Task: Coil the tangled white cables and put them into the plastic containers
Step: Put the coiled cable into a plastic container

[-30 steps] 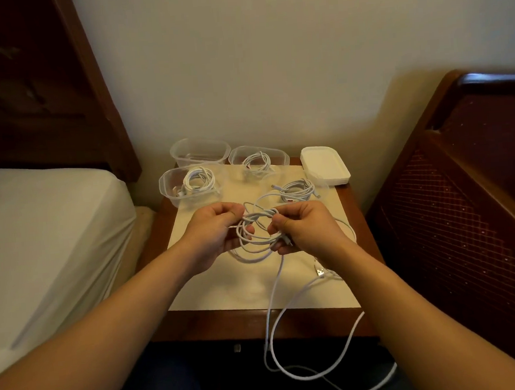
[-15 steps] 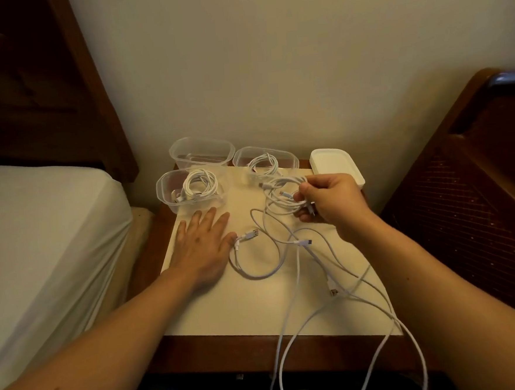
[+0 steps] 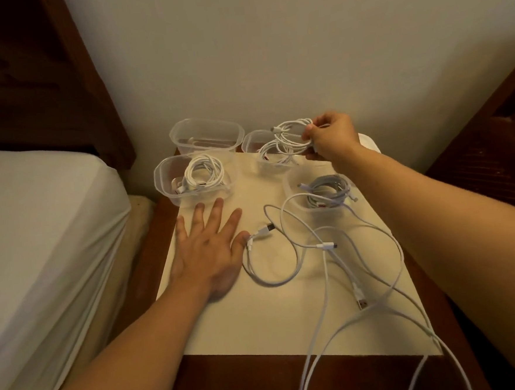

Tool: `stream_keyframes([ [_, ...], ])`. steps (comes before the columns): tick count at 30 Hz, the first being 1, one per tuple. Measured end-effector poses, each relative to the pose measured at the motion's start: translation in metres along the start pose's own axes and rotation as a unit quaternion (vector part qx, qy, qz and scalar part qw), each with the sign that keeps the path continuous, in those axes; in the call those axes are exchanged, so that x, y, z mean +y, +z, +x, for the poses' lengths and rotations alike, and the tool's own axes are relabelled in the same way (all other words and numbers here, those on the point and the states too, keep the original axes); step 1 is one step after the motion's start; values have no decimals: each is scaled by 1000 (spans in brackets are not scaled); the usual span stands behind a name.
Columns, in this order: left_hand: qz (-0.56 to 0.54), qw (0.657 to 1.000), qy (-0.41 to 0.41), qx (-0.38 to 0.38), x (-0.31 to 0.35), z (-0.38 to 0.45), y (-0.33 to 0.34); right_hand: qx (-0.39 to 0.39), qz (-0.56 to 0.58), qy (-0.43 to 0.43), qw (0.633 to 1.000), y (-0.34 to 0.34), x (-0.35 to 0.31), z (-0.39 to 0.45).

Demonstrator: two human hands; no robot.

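I am observing the right hand (image 3: pixel 331 141) pinching a coiled white cable (image 3: pixel 291 136), thumb and fingers curled round the right side of the bundle, holding it directly above the far right clear plastic container (image 3: pixel 251 142). A second white coil (image 3: pixel 275 155) is already lying inside that container, just beneath the held one. Left of the grip, the far left clear plastic container (image 3: pixel 206 134) is standing with no cable visible in it. Nearer and further left, another clear plastic container (image 3: pixel 165 183) is holding a coiled white cable (image 3: pixel 203 175). Below the grip, a fourth clear container (image 3: pixel 289 186) is holding a greyish-white coil (image 3: pixel 326 191). The left hand (image 3: pixel 208 253) is lying flat, fingers straight and spread, pressing on the cream paper sheet (image 3: pixel 259 322) that is covering the brown wooden bedside table (image 3: pixel 263 377). Loose tangled white cables (image 3: pixel 325 269) are sprawling across the sheet below the grip and trailing over the near table edge. A white lid (image 3: pixel 368 144) is showing partly behind the right wrist.
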State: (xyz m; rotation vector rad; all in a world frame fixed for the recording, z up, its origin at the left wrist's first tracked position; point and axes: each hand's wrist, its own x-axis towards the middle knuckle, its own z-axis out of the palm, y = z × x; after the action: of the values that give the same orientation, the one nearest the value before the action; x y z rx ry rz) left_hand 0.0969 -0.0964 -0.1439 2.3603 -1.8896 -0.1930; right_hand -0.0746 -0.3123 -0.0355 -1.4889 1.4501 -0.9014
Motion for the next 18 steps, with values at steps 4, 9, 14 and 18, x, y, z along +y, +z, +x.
stream_keyframes([
  [4, -1, 1000, 0, 4, 0, -1, -1, -1, -51, -2, 999, 17, -2, 19],
  [9, -6, 1000, 2, 6, 0, -2, -1, -5, -130, -25, 991, 36, -1, 35],
  [14, -3, 1000, -2, 5, 0, -2, -3, 11, -216, -38, 976, 37, 5, 47],
  [18, -8, 1000, -5, 2, 1, -3, -4, 26, -300, -72, 951, 38, 12, 46],
])
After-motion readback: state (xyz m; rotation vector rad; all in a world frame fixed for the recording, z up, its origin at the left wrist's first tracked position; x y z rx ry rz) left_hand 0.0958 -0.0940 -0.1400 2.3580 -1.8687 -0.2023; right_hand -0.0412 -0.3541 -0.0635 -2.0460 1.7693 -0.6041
